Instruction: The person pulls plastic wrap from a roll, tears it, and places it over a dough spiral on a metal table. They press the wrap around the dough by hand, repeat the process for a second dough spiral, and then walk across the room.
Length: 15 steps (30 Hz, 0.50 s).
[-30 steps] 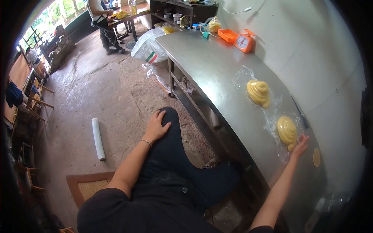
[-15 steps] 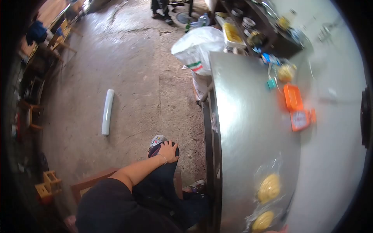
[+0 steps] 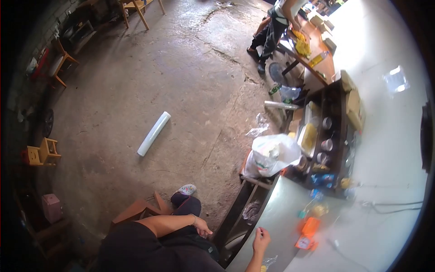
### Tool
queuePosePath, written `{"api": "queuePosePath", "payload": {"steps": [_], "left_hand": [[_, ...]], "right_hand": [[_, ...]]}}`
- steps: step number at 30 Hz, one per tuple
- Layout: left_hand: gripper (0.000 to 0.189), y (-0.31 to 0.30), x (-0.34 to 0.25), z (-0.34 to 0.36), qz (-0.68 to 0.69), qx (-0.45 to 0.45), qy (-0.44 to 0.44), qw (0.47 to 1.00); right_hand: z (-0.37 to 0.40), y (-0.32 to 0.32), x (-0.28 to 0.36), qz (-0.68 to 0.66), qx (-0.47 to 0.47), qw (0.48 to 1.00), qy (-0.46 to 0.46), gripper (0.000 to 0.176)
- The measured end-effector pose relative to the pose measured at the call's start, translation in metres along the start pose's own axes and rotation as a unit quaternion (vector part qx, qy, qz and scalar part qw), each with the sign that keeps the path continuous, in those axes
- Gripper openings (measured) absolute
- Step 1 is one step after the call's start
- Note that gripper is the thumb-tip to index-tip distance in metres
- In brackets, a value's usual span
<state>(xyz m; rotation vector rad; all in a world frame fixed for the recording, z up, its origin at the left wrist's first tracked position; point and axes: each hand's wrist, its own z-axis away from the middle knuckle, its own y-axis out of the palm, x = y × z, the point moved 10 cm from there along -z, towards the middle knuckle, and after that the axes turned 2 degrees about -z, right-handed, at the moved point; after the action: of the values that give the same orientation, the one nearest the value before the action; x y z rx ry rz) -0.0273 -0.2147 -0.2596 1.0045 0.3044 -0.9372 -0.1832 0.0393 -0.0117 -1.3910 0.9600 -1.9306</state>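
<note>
Near my lap, my left hand [image 3: 202, 225] hangs over the dark trousers, fingers loosely extended and bent downward, with nothing seen in it. Above the near part of the metal table [image 3: 272, 213] is my right hand [image 3: 261, 240], its fingers curled in, with nothing visible in them. Close below that hand, clear plastic wrap [image 3: 270, 261] and a bit of yellow dough [image 3: 263, 268] show at the bottom edge. Further right on the table stands an orange scale [image 3: 304, 243] with an orange tray [image 3: 311, 226], beside a bagged yellowish lump [image 3: 320, 210].
A white plastic roll [image 3: 154, 134] lies on the concrete floor. At the table's far end sits a white sack [image 3: 274, 156], next to a dark shelf [image 3: 333, 131] with bowls. Another person [image 3: 272, 34] stands at a wooden table [image 3: 317, 41]. A small yellow chair [image 3: 43, 153] is at left.
The view has swung, showing more of the far room. My left hand has left the knee and drawn back toward my lap. My right hand has come fully into view above the table.
</note>
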Motion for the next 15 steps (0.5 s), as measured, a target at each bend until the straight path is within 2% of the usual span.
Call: {"api": "queuePosePath", "payload": {"steps": [2,6,7,9,12,13,15], "left_hand": [[0.081,-0.009,-0.028,0.058,0.086,0.002,0.009,0.996],[0.082,-0.044,-0.066,0.125,0.136,-0.040,0.082,0.987],[0.081,-0.057,-0.072,0.138,0.134,-0.057,0.094,0.985],[0.080,-0.088,-0.079,0.158,0.136,-0.095,0.117,0.979],[0.077,-0.142,-0.096,0.209,0.106,-0.210,0.112,0.965],[0.080,-0.157,-0.102,0.231,0.132,-0.249,0.111,0.953],[0.083,-0.193,-0.113,0.274,0.134,-0.296,0.096,0.941]], "right_hand": [[-0.027,0.014,0.026,-0.008,0.013,1.000,-0.004,0.033],[-0.073,0.026,0.064,-0.022,0.082,0.996,0.037,0.035],[-0.088,0.027,0.076,-0.003,0.084,0.996,0.020,0.035],[-0.120,0.041,0.065,0.032,0.092,0.995,-0.019,0.035],[-0.168,0.076,0.041,-0.062,0.141,0.984,0.091,0.035],[-0.197,0.101,0.001,-0.083,0.144,0.984,0.072,0.036],[-0.229,0.133,0.003,-0.116,0.184,0.969,0.118,0.037]]}}
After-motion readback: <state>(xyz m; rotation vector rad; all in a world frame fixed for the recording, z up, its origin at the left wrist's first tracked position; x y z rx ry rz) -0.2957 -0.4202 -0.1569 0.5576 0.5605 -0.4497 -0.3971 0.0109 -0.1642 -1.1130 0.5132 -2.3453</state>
